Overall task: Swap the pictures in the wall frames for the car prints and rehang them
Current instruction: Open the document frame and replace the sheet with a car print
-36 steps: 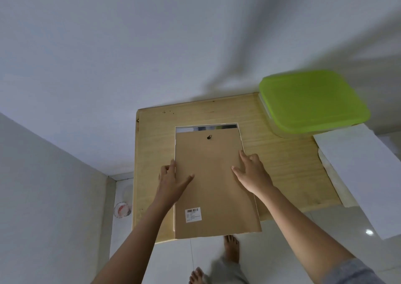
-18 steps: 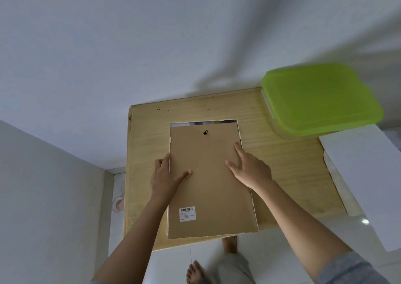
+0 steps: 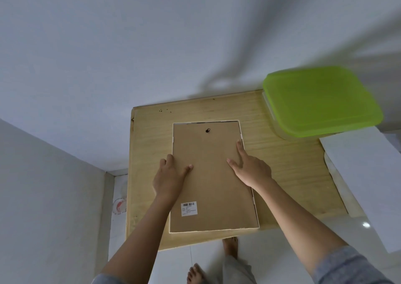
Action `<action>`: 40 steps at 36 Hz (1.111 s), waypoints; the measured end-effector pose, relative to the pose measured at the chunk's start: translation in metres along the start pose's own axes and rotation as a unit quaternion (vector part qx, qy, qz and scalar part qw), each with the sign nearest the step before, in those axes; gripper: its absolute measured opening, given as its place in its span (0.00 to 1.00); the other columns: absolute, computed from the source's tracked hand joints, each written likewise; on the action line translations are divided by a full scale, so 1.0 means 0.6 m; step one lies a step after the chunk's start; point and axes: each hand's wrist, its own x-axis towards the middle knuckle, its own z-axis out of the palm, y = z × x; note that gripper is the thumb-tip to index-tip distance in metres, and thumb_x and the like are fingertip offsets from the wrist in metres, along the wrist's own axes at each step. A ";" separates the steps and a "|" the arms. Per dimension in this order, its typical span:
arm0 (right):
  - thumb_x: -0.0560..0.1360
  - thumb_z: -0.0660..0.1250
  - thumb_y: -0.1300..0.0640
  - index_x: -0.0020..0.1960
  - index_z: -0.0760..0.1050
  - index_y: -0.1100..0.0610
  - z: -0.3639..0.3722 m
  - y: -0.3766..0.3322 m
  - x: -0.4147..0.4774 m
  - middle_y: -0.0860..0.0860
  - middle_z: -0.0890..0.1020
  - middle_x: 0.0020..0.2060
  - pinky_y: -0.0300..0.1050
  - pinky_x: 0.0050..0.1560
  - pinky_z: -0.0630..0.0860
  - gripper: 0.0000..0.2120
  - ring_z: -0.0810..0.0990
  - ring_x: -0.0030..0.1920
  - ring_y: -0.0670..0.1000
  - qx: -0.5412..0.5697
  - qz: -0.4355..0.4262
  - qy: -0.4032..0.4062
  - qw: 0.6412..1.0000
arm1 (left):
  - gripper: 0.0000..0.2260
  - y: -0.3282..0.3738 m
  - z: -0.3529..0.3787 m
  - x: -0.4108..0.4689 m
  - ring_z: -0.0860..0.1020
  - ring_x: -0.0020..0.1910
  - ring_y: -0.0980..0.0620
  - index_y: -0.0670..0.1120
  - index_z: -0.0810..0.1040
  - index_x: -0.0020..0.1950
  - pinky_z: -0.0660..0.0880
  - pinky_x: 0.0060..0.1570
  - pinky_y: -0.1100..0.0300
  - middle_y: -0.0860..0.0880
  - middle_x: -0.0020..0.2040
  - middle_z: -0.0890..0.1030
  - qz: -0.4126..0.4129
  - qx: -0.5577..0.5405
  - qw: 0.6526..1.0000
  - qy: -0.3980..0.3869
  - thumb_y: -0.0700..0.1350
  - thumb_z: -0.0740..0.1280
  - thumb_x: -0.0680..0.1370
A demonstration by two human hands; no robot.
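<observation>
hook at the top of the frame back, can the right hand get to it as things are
Probably yes: the right hand lies flat on the frame back near the hook, with nothing lying between them.

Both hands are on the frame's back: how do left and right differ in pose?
The left hand sits at the picture frame's left edge, the right hand at its right edge. The left hand's fingers look bent at the rim; the right hand's index finger stretches straight along it, reaching nearer the hanger than the left hand. Both thumbs lie on the backing board.
</observation>
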 end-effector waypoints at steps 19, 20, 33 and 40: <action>0.68 0.64 0.33 0.75 0.45 0.46 0.025 0.018 -0.053 0.52 0.67 0.61 0.47 0.51 0.72 0.45 0.71 0.61 0.53 0.100 0.001 0.019 0.995 | 0.35 -0.034 0.007 -0.041 0.66 0.63 0.43 0.43 0.61 0.72 0.61 0.64 0.53 0.43 0.65 0.65 0.033 -0.070 0.997 -0.028 0.53 0.71 0.71; 0.68 0.64 0.33 0.75 0.46 0.46 0.026 0.016 -0.053 0.52 0.68 0.61 0.47 0.51 0.72 0.44 0.71 0.61 0.53 0.102 0.005 0.029 0.994 | 0.35 -0.033 0.007 -0.040 0.66 0.63 0.43 0.43 0.60 0.72 0.60 0.64 0.53 0.43 0.65 0.65 0.036 -0.061 0.997 -0.027 0.54 0.71 0.71; 0.71 0.64 0.37 0.76 0.48 0.51 0.031 0.016 -0.060 0.56 0.68 0.60 0.49 0.58 0.69 0.41 0.66 0.64 0.55 0.140 -0.008 0.047 0.989 | 0.32 -0.042 0.010 -0.044 0.67 0.62 0.44 0.46 0.62 0.72 0.66 0.62 0.50 0.44 0.62 0.66 0.023 -0.137 0.990 -0.024 0.54 0.70 0.72; 0.66 0.73 0.41 0.76 0.48 0.52 0.037 0.039 -0.109 0.52 0.60 0.67 0.45 0.66 0.62 0.49 0.59 0.68 0.52 0.189 -0.028 -0.003 0.982 | 0.40 -0.091 0.012 -0.080 0.68 0.62 0.49 0.50 0.60 0.73 0.68 0.65 0.53 0.52 0.61 0.63 0.067 -0.218 0.969 -0.093 0.49 0.77 0.66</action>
